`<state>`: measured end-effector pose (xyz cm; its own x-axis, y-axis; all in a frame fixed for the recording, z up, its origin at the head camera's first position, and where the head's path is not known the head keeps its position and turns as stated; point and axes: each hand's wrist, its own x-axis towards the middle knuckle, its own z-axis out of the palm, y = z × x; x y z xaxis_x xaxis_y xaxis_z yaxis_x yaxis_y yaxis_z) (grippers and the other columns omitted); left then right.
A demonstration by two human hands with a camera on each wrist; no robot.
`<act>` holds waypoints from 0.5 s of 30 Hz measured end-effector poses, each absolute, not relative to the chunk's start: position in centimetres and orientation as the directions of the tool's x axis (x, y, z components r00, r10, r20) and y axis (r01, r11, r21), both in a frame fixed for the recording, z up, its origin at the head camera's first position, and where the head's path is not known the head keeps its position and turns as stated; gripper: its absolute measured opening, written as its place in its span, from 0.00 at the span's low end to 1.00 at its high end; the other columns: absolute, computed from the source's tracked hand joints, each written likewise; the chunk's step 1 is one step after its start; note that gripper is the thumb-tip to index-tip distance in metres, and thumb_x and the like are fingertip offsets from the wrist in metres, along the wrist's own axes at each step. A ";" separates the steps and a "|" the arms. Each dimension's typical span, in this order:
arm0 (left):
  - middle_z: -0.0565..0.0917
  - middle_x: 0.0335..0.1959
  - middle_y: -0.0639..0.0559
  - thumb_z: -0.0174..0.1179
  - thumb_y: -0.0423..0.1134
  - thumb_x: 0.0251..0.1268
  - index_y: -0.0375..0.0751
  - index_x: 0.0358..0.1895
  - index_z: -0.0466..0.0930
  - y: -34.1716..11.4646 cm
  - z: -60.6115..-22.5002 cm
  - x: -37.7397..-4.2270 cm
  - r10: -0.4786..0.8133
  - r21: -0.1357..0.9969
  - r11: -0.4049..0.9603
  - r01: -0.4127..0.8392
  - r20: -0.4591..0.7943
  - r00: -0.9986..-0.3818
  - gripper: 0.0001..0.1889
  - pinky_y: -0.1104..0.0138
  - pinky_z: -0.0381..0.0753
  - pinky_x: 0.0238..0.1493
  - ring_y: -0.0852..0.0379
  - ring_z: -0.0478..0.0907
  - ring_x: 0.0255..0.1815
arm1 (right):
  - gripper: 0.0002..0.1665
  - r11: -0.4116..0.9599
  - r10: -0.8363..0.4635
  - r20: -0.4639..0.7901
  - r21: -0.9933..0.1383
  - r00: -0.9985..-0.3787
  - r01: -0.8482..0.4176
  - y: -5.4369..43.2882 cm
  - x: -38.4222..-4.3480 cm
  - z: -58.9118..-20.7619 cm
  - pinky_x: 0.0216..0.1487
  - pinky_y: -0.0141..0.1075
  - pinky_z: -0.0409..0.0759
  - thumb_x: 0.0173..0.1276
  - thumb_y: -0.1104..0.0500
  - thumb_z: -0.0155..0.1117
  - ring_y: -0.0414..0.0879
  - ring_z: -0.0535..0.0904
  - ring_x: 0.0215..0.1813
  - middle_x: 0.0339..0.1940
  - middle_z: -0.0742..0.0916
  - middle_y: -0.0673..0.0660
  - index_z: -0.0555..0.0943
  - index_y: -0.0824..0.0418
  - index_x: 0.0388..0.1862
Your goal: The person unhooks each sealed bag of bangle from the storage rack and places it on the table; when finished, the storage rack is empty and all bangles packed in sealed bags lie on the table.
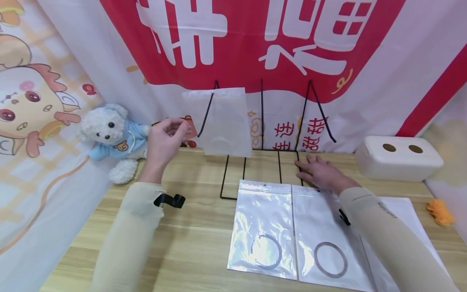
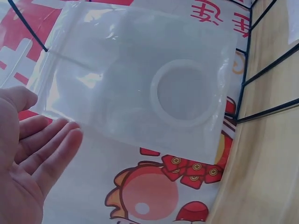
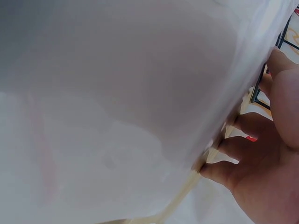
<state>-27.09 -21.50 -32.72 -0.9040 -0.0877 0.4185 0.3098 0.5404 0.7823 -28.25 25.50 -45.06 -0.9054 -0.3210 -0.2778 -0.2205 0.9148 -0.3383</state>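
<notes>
A clear zip bag (image 1: 228,125) with a ring outline near its bottom hangs from the left hook of a black wire rack (image 1: 262,113). My left hand (image 1: 166,140) is just left of this bag, holding nothing. In the left wrist view, its loosely bent fingers (image 2: 49,154) lie right at the bag's top edge. My right hand (image 1: 322,172) rests at the right side of the rack's base, fingers spread over the wire and tabletop. A pale, blurred bag surface (image 3: 117,116) fills much of the right wrist view, beside the right fingers.
Two silvery zip bags (image 1: 260,211) (image 1: 306,219) lie side by side before the rack, with another white sheet-like bag (image 1: 399,215) partly under my right forearm. A white box with two holes (image 1: 397,166) and an orange tuft (image 1: 440,211) are right; a plush dog (image 1: 109,129) sits left.
</notes>
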 end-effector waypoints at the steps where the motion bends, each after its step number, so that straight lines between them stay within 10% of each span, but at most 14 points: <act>1: 0.92 0.51 0.41 0.63 0.55 0.79 0.38 0.58 0.89 -21.5 -32.6 -27.3 -0.097 0.786 0.537 0.306 0.417 -0.904 0.23 0.78 0.84 0.44 0.68 0.85 0.42 | 0.39 0.914 -0.322 -0.278 -0.341 -0.905 -0.220 25.5 -28.2 -45.0 0.82 0.79 0.36 0.87 0.38 0.50 0.83 0.38 0.86 0.90 0.49 0.75 0.60 0.50 0.89; 15: 0.87 0.59 0.47 0.64 0.54 0.78 0.43 0.64 0.82 -20.2 -30.4 -29.0 -0.191 0.826 0.512 0.236 0.378 -0.906 0.23 0.64 0.85 0.64 0.54 0.82 0.56 | 0.38 0.914 -0.322 -0.280 -0.341 -0.905 -0.219 25.4 -28.2 -45.1 0.82 0.78 0.36 0.88 0.39 0.50 0.83 0.37 0.86 0.90 0.49 0.74 0.60 0.50 0.89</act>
<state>-28.96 -20.24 -30.36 -0.9060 -0.1909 0.3779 0.2364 0.5124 0.8256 -28.23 25.41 -45.06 -0.9047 -0.3215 -0.2795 -0.2194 0.9140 -0.3411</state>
